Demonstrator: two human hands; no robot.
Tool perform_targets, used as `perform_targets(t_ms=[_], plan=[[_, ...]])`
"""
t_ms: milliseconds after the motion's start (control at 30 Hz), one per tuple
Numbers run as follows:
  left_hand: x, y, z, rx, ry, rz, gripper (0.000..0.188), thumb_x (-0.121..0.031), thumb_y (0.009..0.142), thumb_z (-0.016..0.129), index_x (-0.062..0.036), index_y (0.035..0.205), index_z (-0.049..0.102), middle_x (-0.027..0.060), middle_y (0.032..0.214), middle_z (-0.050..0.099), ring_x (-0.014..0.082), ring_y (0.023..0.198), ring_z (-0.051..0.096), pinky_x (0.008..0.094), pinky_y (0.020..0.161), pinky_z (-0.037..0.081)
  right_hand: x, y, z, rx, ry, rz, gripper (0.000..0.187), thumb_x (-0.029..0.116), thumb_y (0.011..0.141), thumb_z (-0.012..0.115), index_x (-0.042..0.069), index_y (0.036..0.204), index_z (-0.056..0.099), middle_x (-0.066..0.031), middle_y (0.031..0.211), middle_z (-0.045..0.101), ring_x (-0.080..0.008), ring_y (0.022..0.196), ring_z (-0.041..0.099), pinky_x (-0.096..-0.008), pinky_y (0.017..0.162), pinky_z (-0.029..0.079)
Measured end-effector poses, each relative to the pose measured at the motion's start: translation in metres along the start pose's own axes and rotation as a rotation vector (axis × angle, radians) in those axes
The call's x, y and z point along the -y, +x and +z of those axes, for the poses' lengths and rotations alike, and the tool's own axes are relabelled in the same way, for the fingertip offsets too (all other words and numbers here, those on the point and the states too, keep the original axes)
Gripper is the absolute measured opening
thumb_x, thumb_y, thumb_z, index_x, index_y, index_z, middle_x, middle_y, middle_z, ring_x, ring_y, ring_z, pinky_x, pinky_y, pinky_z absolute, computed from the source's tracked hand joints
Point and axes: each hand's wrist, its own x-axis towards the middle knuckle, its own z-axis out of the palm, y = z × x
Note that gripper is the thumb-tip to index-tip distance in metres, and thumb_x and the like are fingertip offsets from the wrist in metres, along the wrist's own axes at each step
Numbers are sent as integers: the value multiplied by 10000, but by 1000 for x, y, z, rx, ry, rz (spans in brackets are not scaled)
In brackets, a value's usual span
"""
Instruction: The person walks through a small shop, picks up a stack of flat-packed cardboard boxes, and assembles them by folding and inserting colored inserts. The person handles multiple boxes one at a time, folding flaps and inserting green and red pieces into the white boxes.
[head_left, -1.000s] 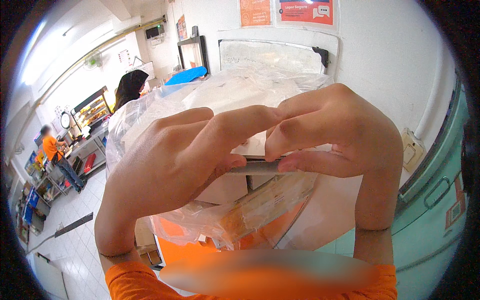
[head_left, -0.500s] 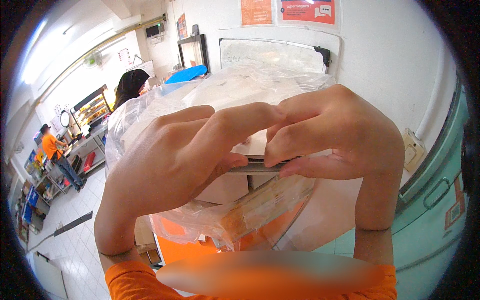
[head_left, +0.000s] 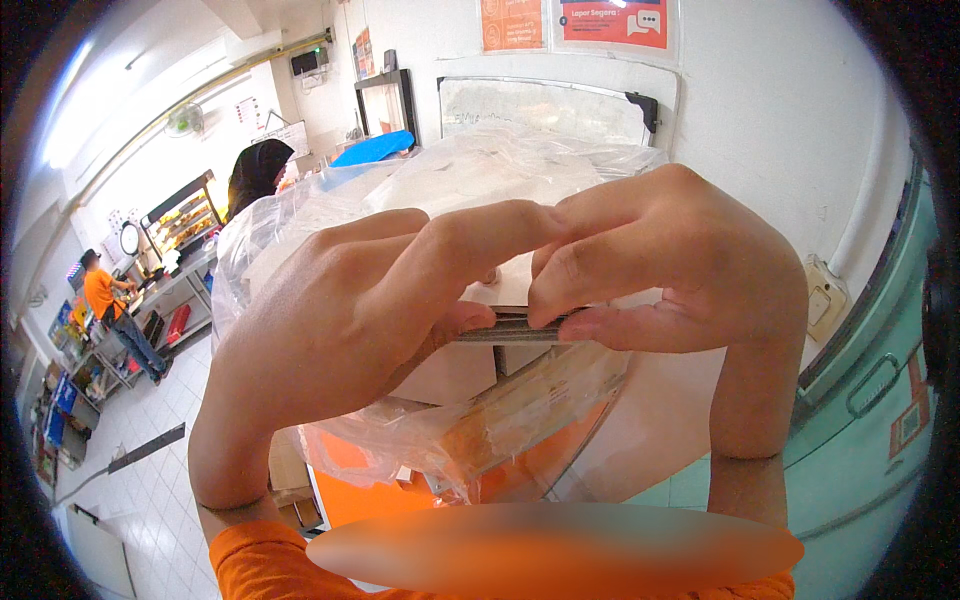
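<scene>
Both my hands are bent over a piece of pale cardboard [head_left: 512, 292] with a darker, layered edge, close in front of me. My left hand [head_left: 340, 310] grips its left part, thumb tip at the front edge and fingers reaching over the top. My right hand [head_left: 690, 270] pinches the right part between thumb and index finger. The fingers of the two hands meet above the cardboard and hide most of it. Just below and behind are pale cardboard panels [head_left: 450, 378], a stack wrapped in clear plastic [head_left: 265, 240].
Under the plastic stands an orange surface [head_left: 370, 490]. A whiteboard [head_left: 540, 105] leans against the wall behind, with a blue object [head_left: 375, 148] to its left. At right is a greenish door [head_left: 850, 470]. Two people, one in a dark head covering [head_left: 258, 175], one in an orange shirt [head_left: 100, 290], are at left.
My right thumb has shifted slightly up against the cardboard's front edge, where more layers now show. Both hands keep their grip in nearly the same place.
</scene>
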Motion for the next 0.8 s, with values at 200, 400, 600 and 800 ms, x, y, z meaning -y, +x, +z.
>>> perform_targets(t_ms=[200,400,600,800], plan=[[0,0,-1,13,13,-5,602,-81,924,770,6,1405,419,217,1373,635,346,1043,766,425,840,647,-3,1,0,1,18,-23,206,44,784,834,65,975,760,-101,920,732,-267,809,739,-357,692,582],[-2,0,-1,-3,-14,-22,604,-97,925,773,3,1406,423,218,1353,651,347,1053,763,431,852,640,2,1,-2,14,-32,-5,211,40,773,835,64,967,757,-99,920,731,-271,795,737,-362,691,586],[-5,4,-4,30,25,-66,594,-181,955,764,-15,1428,445,209,1346,661,335,1023,764,440,855,632,15,4,3,34,-332,23,201,64,727,813,88,905,722,-89,878,709,-270,753,721,-360,620,580],[-1,2,-1,-1,-8,-5,598,-248,959,766,-36,1433,469,205,1351,660,335,1050,749,438,853,631,41,3,18,10,-556,138,127,100,765,753,98,881,703,-63,848,694,-225,710,703,-330,579,565]])
